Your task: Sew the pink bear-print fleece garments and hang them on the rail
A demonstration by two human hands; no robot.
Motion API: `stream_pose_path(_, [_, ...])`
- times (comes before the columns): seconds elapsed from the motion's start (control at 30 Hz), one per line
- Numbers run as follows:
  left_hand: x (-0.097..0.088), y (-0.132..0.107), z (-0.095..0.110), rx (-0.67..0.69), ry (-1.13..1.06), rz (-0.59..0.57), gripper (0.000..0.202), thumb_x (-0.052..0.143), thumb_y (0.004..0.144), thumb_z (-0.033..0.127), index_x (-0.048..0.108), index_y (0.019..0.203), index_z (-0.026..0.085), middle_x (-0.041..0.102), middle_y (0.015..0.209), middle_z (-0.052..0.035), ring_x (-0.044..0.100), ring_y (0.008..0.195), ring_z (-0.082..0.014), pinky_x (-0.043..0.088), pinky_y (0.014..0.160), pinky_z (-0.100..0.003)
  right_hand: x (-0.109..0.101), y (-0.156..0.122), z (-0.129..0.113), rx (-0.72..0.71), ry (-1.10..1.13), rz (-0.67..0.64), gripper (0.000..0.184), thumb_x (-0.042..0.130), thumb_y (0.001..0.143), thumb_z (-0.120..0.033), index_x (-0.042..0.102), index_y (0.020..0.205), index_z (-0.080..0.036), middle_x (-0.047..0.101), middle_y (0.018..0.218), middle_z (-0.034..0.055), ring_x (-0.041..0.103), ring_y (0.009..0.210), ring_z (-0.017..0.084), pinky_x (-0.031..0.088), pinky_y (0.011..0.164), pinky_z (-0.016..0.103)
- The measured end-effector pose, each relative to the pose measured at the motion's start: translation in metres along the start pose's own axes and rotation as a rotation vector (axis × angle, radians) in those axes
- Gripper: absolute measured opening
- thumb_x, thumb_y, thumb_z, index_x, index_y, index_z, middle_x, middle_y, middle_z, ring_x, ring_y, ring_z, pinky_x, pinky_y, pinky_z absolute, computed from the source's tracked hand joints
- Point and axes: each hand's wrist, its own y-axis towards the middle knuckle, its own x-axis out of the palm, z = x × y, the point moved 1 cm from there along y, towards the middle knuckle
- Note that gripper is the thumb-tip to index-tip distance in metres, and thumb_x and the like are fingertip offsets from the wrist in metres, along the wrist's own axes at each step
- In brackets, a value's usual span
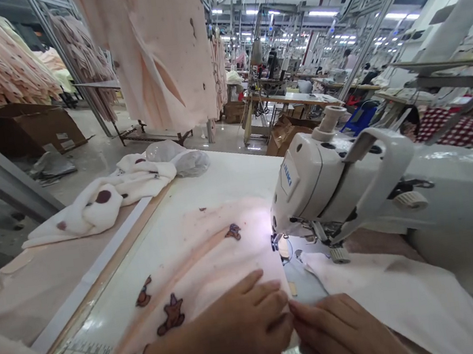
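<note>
Pale pink fabric (pixel 212 255) printed with small brown bear figures lies spread on the sewing table. Its right edge runs up to the presser foot (pixel 276 242) of a white sewing machine (pixel 311 184), where a lamp lights it. My left hand (pixel 239 327), with a silver bangle at the wrist, rests on this fabric, fingers apart and slightly bent. Close beside it, my right hand (pixel 344 331) pinches the fabric's edge between thumb and fingers. The right thumb is partly hidden. Another pale fabric piece (pixel 398 277) lies under the machine arm.
A white spotted cloth (pixel 108 197) and a clear plastic bag (pixel 186 160) lie at the table's far left. Pink garment pieces (pixel 159 53) hang beyond the table. A cardboard box (pixel 25 129) stands on the floor at left. Other workstations (pixel 291 100) fill the background.
</note>
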Motion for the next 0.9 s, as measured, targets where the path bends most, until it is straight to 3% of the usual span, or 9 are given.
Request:
stream_pose_path(0.07, [-0.009, 0.005, -0.014, 0.027, -0.057, -0.074, 0.04, 0.049, 0.084, 0.053, 0.059, 0.093, 0.016, 0.061, 0.1, -0.0061, 0.053, 0.101, -0.0208, 0.034, 0.103, -0.042, 0.0, 0.007, 0.006, -0.004, 0.004, 0.045, 0.031, 0.033, 0.092, -0.012, 0.064, 0.091, -0.017, 0.07, 0.09, 0.0042, 0.058, 0.063, 0.013, 0.046, 0.056, 0.027])
stream_pose_path(0.13, [-0.013, 0.01, -0.026, 0.067, -0.088, -0.093, 0.031, 0.051, 0.086, 0.046, 0.06, 0.086, 0.017, 0.06, 0.095, -0.0043, 0.054, 0.095, -0.0186, 0.034, 0.102, -0.041, 0.003, 0.013, 0.012, 0.015, 0.035, 0.071, 0.028, 0.036, 0.091, -0.013, 0.064, 0.09, -0.018, 0.069, 0.09, 0.0046, 0.058, 0.068, 0.014, 0.045, 0.059, 0.027])
stream_pose_path(0.27, [-0.007, 0.018, -0.047, 0.116, -0.099, -0.114, 0.02, 0.051, 0.089, 0.033, 0.061, 0.079, 0.018, 0.06, 0.088, -0.0029, 0.053, 0.08, -0.0147, 0.043, 0.085, -0.033, 0.011, 0.021, 0.025, 0.124, 0.134, 0.08, 0.023, 0.042, 0.087, -0.013, 0.064, 0.091, -0.019, 0.063, 0.08, 0.006, 0.054, 0.069, 0.015, 0.043, 0.06, 0.028])
stream_pose_path(0.37, [-0.001, 0.023, -0.061, 0.1, -0.122, -0.1, 0.019, 0.047, 0.091, 0.029, 0.061, 0.083, 0.019, 0.061, 0.09, -0.0031, 0.051, 0.077, -0.0144, 0.043, 0.077, -0.03, 0.021, 0.024, 0.035, 0.169, 0.149, 0.044, 0.024, 0.043, 0.084, -0.011, 0.064, 0.091, -0.019, 0.059, 0.076, 0.0055, 0.051, 0.067, 0.015, 0.042, 0.06, 0.028])
stream_pose_path(0.6, [0.0, 0.034, -0.085, 0.07, -0.131, -0.107, 0.022, 0.044, 0.092, 0.03, 0.063, 0.09, 0.018, 0.06, 0.09, -0.0048, 0.049, 0.077, -0.0159, 0.042, 0.078, -0.03, 0.035, 0.016, 0.052, 0.194, 0.059, 0.127, 0.025, 0.049, 0.086, -0.015, 0.062, 0.106, -0.02, 0.063, 0.077, 0.0059, 0.058, 0.075, 0.018, 0.048, 0.067, 0.033])
stream_pose_path(0.73, [0.0, 0.039, -0.095, 0.03, -0.148, -0.091, 0.025, 0.043, 0.093, 0.029, 0.062, 0.08, 0.019, 0.059, 0.088, -0.003, 0.05, 0.079, -0.0159, 0.04, 0.079, -0.03, 0.033, 0.011, 0.056, 0.242, 0.019, 0.137, 0.023, 0.043, 0.09, -0.022, 0.064, 0.099, -0.021, 0.066, 0.082, 0.006, 0.062, 0.071, 0.017, 0.05, 0.063, 0.029])
stream_pose_path(0.9, [-0.003, 0.043, -0.103, -0.004, -0.169, -0.067, 0.027, 0.043, 0.093, 0.026, 0.059, 0.073, 0.017, 0.056, 0.083, -0.0005, 0.051, 0.08, -0.0143, 0.039, 0.079, -0.027, 0.034, 0.008, 0.06, 0.35, 0.049, 0.082, 0.025, 0.041, 0.091, -0.028, 0.065, 0.098, -0.024, 0.067, 0.086, 0.0035, 0.063, 0.079, 0.017, 0.051, 0.068, 0.028])
